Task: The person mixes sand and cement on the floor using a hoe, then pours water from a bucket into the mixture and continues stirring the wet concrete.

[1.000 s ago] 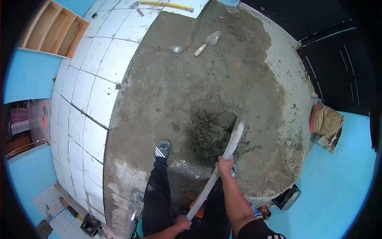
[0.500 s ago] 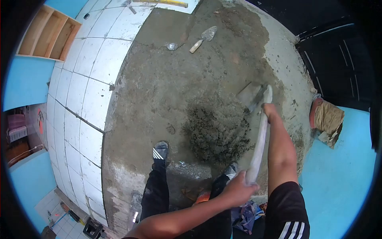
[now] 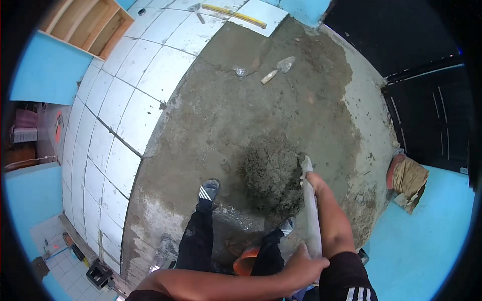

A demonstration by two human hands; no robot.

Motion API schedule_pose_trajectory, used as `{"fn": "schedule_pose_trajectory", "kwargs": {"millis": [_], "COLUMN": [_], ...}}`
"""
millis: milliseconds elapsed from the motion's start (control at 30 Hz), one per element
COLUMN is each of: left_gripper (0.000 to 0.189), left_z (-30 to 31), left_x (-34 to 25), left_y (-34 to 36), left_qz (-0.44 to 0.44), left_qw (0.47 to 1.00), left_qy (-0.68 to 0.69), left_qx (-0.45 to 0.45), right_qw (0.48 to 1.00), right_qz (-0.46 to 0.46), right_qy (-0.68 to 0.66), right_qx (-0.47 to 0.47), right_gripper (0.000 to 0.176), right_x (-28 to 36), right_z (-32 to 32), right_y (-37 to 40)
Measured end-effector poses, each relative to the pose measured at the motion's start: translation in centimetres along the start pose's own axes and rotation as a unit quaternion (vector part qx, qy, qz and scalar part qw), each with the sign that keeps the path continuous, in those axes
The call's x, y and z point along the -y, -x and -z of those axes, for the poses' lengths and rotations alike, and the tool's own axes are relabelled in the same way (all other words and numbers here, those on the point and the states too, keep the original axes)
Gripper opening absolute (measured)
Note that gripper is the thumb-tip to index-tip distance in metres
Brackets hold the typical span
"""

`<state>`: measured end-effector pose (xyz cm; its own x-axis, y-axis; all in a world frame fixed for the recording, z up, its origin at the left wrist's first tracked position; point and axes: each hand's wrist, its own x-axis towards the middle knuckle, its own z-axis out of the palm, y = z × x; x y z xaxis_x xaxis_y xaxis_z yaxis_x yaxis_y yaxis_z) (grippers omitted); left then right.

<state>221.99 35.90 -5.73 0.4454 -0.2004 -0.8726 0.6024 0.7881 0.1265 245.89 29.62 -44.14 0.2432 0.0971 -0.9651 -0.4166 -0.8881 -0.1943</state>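
Observation:
Both hands grip the pale wooden handle of a hoe [image 3: 312,220]. My right hand [image 3: 315,181] is wrapped round it near the head end, and my left hand [image 3: 304,267] closes on the lower end, close to my body. The hoe's head meets the right side of a heap of wet grey mortar [image 3: 271,170]; its blade cannot be made out there. My feet, in sandals [image 3: 210,189], stand on the near side of the heap. Between my legs shows part of an orange bucket [image 3: 246,262].
A trowel [image 3: 278,70] lies on the rough cement floor [image 3: 211,125] ahead. White tiles [image 3: 155,75] cover the left side, with a yellow level [image 3: 235,16] at the top. On the right are a torn paper bag [image 3: 409,183] and a black door [image 3: 427,115]. Wooden shelving [image 3: 85,25] stands upper left.
The hoe and both hands have moved toward me and a little left. Its blade, visible beyond the heap before, is now at the mortar. The camera view has shifted and turned slightly.

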Motion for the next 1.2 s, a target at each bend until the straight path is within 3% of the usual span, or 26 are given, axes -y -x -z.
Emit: {"fn": "schedule_pose_trajectory", "kwargs": {"millis": [33, 100, 167, 267, 300, 333, 400, 467, 533, 633, 733, 767, 833, 867, 900, 933, 967, 1067, 1100, 1200], "left_gripper": [0.067, 0.039, 0.036, 0.072, 0.070, 0.069, 0.050, 0.032, 0.028, 0.026, 0.027, 0.028, 0.034, 0.040, 0.042, 0.046, 0.048, 0.051, 0.054, 0.060], "left_z": [-0.5, 0.7, 4.1, 13.1, 17.3, 21.2, 28.2, 36.6, 41.6, 46.4, 43.5, 41.4, 36.5, 33.9, 29.9, 26.4, 20.6, 9.9, 6.5, 0.7], "left_x": [1.3, 1.0, 2.5, 12.4, 15.9, 16.8, 19.1, 23.0, 24.9, 28.6, 25.8, 23.6, 20.6, 19.7, 18.3, 18.7, 14.6, 12.8, 10.7, 7.4], "left_y": [-0.3, 2.8, 5.3, 6.6, 6.1, 6.7, 6.0, 3.1, 1.0, -2.1, -5.0, -6.0, -8.2, -9.6, -10.2, -12.0, -11.7, -15.2, -15.2, -16.1], "left_qz": [0.006, -0.021, -0.075, -0.190, -0.253, -0.052, 0.058, 0.013, 0.062, 0.090, 0.054, 0.033, -0.053, -0.118, -0.147, -0.194, -0.135, -0.150, -0.081, -0.057], "left_qw": [1.000, 0.991, 0.973, 0.928, 0.897, 0.898, 0.828, 0.741, 0.684, 0.644, 0.625, 0.649, 0.712, 0.746, 0.784, 0.781, 0.794, 0.818, 0.822, 0.803], "left_qy": [0.000, -0.099, -0.184, -0.301, -0.356, -0.434, -0.543, -0.634, -0.662, -0.679, -0.718, -0.715, -0.682, -0.648, -0.601, -0.592, -0.592, -0.556, -0.561, -0.586], "left_qx": [0.023, 0.087, 0.120, 0.112, 0.072, 0.044, -0.130, -0.220, -0.301, -0.340, -0.301, -0.259, -0.158, -0.095, -0.058, -0.045, -0.013, 0.018, 0.046, 0.087], "right_qw": [0.999, 0.996, 0.985, 0.947, 0.933, 0.916, 0.883, 0.919, 0.935, 0.918, 0.905, 0.874, 0.877, 0.872, 0.833, 0.820, 0.833, 0.863, 0.870, 0.880], "right_qz": [-0.008, 0.008, 0.028, 0.103, 0.117, 0.131, 0.146, 0.119, 0.121, 0.134, 0.121, 0.104, 0.089, 0.113, 0.110, 0.153, 0.136, 0.090, 0.070, 0.006], "right_qy": [-0.031, -0.081, -0.153, -0.235, -0.263, -0.289, -0.370, -0.336, -0.276, -0.305, -0.372, -0.437, -0.451, -0.434, -0.514, -0.516, -0.496, -0.409, -0.390, -0.357], "right_qx": [0.007, -0.035, -0.069, -0.193, -0.218, -0.245, -0.249, -0.171, -0.187, -0.216, -0.169, -0.187, -0.139, -0.196, -0.175, -0.198, -0.202, -0.281, -0.294, -0.313], "right_gripper": [0.020, 0.020, 0.025, 0.028, 0.030, 0.032, 0.039, 0.043, 0.023, 0.024, 0.022, 0.016, 0.016, 0.018, 0.015, 0.012, 0.015, 0.015, 0.016, 0.020], "right_x": [-0.8, -1.6, -1.9, -4.7, -5.7, -6.6, -8.7, -11.4, -9.9, -12.0, -16.6, -14.5, -13.9, -12.0, -12.3, -12.9, -12.6, -15.5, -16.6, -20.9], "right_z": [0.8, 0.7, -0.2, -4.5, -6.7, -9.1, -14.8, -18.5, -22.4, -25.6, -21.2, -18.6, -11.0, -7.4, -2.9, 1.3, 5.5, 16.0, 18.6, 22.3], "right_y": [-0.5, 3.7, 9.3, 13.6, 14.2, 15.0, 15.1, 14.6, 18.4, 20.8, 17.3, 17.8, 14.9, 14.3, 12.0, 9.3, 8.1, 2.2, 1.4, 0.1]}}
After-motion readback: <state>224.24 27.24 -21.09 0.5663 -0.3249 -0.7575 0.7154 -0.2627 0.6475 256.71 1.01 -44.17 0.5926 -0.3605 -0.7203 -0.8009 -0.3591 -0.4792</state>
